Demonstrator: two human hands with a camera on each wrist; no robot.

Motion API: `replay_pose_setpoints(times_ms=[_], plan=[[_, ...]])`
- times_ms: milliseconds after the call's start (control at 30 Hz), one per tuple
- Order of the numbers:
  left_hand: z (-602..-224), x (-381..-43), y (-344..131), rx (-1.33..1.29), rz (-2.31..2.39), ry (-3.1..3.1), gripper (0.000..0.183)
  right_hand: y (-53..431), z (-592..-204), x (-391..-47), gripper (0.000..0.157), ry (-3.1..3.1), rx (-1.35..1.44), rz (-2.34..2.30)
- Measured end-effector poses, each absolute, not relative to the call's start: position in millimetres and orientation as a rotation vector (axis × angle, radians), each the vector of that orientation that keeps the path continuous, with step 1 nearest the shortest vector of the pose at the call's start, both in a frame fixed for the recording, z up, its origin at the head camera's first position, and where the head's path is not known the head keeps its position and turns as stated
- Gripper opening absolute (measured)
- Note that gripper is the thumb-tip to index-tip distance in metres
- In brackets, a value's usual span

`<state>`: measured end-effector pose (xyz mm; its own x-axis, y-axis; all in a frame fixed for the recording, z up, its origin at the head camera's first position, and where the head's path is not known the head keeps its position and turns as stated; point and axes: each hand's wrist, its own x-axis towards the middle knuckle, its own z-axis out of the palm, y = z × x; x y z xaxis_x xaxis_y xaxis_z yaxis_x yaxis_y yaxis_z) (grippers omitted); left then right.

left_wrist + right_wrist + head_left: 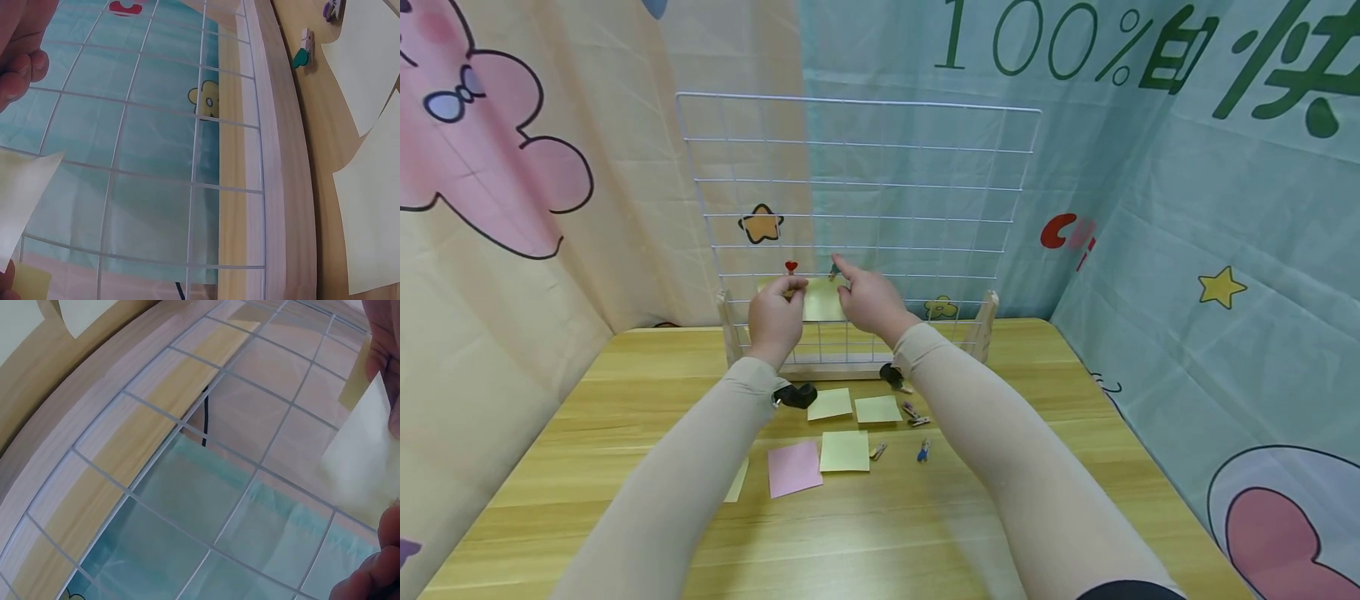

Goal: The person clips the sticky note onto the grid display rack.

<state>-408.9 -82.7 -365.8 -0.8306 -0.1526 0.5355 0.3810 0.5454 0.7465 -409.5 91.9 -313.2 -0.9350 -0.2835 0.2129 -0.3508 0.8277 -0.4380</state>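
My left hand (pixel 777 321) pinches the left part of a pale yellow sticky note (pixel 823 300) against the white wire grid (pixel 880 182). A clothespin with a red heart (pixel 792 267) sits above the left hand's fingertips, on the grid. At the note's upper right, my right hand (pixel 876 307) reaches with its index finger extended beside a dark green clothespin (pixel 833 271); whether it grips that pin is hidden. The other fingers of the right hand (pixel 22 65) are curled in the left wrist view. In the right wrist view the note (pixel 362 450) stands out from the wires.
The grid stands in a wooden base (pixel 827 372) on the table (pixel 647 433). Before it lie several yellow notes (pixel 845 451), a pink note (pixel 794 469), a blue clothespin (pixel 923 451) and other clothespins (pixel 915 415). Printed curtains (pixel 1157 250) hang behind and beside the table.
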Motion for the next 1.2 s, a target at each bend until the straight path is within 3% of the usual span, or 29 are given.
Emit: replay_pose_setpoints(times_ms=[1200], plan=[[-369.1, -406.2, -86.9, -0.216, -1.256, -2.272, 0.020, 96.1, -315.2, -405.5, 0.062, -2.843, 0.565, 0.715]])
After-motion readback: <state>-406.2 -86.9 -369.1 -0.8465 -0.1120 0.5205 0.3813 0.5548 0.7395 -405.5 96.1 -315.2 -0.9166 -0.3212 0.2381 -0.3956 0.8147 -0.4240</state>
